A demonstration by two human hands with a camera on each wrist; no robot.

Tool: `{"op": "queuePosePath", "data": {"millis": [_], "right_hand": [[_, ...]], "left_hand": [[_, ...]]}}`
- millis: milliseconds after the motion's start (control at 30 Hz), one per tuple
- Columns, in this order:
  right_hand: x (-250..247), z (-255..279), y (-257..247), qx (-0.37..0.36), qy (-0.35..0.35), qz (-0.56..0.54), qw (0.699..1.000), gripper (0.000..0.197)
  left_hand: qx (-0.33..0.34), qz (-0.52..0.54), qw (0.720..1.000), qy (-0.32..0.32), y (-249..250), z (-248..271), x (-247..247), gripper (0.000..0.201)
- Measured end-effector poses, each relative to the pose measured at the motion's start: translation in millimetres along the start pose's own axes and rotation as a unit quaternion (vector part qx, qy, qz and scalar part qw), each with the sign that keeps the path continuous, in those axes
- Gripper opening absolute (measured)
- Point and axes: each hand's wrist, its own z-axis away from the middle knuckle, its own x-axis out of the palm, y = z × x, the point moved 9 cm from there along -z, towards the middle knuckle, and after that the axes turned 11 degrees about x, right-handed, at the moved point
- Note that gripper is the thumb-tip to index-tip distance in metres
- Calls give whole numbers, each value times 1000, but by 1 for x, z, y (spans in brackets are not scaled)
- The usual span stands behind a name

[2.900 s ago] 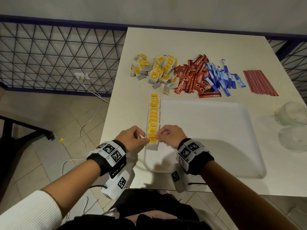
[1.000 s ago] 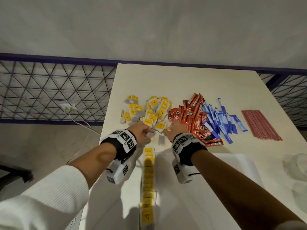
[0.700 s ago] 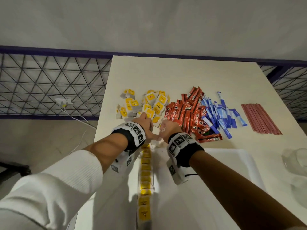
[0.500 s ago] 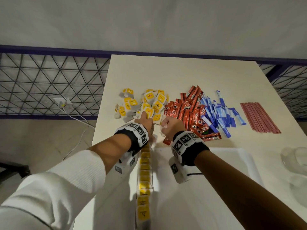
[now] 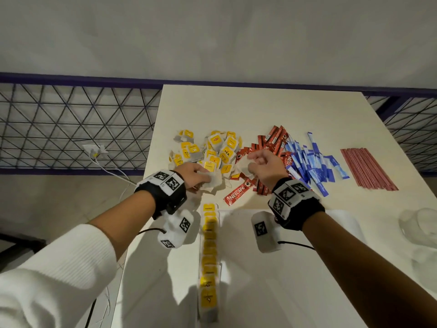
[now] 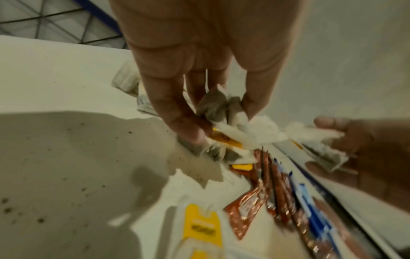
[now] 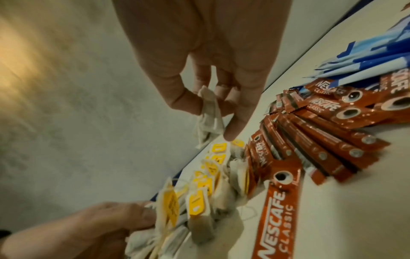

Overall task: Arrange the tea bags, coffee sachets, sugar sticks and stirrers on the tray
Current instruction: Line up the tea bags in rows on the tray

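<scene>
A pile of yellow-tagged tea bags (image 5: 212, 152) lies on the white table beyond the tray (image 5: 272, 292). My left hand (image 5: 204, 178) grips a small bunch of tea bags (image 6: 233, 136) at the pile's near edge. My right hand (image 5: 251, 162) pinches a tea bag (image 7: 209, 112) between thumb and fingers, lifted just above the pile. A row of tea bags (image 5: 209, 252) runs along the tray's left edge. Red coffee sachets (image 5: 269, 143), blue sugar sticks (image 5: 312, 162) and red stirrers (image 5: 366, 169) lie to the right.
One coffee sachet (image 5: 238, 195) lies loose between the pile and the tray. Clear glass items (image 5: 418, 223) stand at the table's right edge. A mesh railing and a wall socket with cables (image 5: 97, 149) are off the table's left side.
Both hands left the near end of the tea bag row on the tray and reached forward to the pile. Each now holds tea bags, and the right hand has lifted.
</scene>
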Motion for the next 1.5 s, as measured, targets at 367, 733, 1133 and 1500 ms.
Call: {"op": "queuePosePath", "data": {"millis": [367, 733, 1133, 1500], "right_hand": [[30, 66, -42, -108, -29, -59, 992, 30], [103, 159, -22, -326, -110, 198, 918, 31], [78, 169, 31, -128, -166, 7, 978, 18], [75, 173, 76, 25, -280, 41, 959, 16]], "left_hand": [[-58, 451, 890, 14, 5, 72, 14, 30], [-59, 510, 857, -36, -17, 148, 43, 36], [1, 299, 954, 33, -31, 181, 44, 25], [49, 256, 965, 6, -21, 202, 68, 12]]}}
